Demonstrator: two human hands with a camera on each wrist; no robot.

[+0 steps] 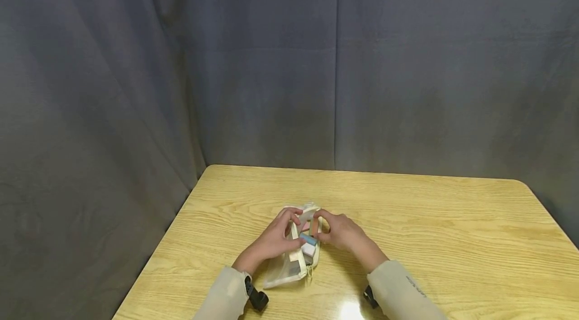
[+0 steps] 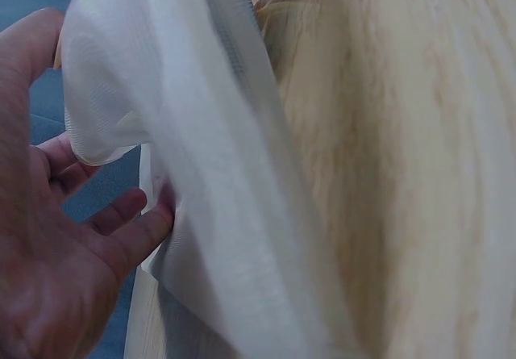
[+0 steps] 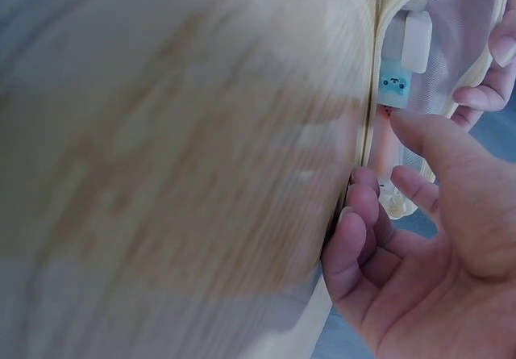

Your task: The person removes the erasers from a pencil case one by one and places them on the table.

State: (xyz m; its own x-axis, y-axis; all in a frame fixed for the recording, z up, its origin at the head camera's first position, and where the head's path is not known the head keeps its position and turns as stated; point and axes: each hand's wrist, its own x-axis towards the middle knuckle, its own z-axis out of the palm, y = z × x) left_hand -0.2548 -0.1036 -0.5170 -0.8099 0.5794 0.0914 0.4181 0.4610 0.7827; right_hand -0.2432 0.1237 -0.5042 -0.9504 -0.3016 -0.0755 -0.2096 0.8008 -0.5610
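Note:
A pale mesh drawstring bag (image 1: 282, 272) with cream edging lies on the table, its mouth facing up and to the right. Inside show several small blocks: a blue block (image 1: 308, 239), a white block (image 1: 309, 249) and an orange block (image 1: 315, 226). In the right wrist view a teal block (image 3: 393, 85) bears a printed face. My left hand (image 1: 275, 237) holds the bag's left rim, thumb near the blue block. At the right rim my right hand (image 1: 342, 230) grips the edge, its thumb over the orange block and its other fingers by the bag's outer side.
The wood-grain table (image 1: 434, 229) extends far to the right of the bag. Behind it and along its left side hangs a dark grey curtain (image 1: 271, 84). A thin cord (image 1: 310, 272) dangles from the bag's near end.

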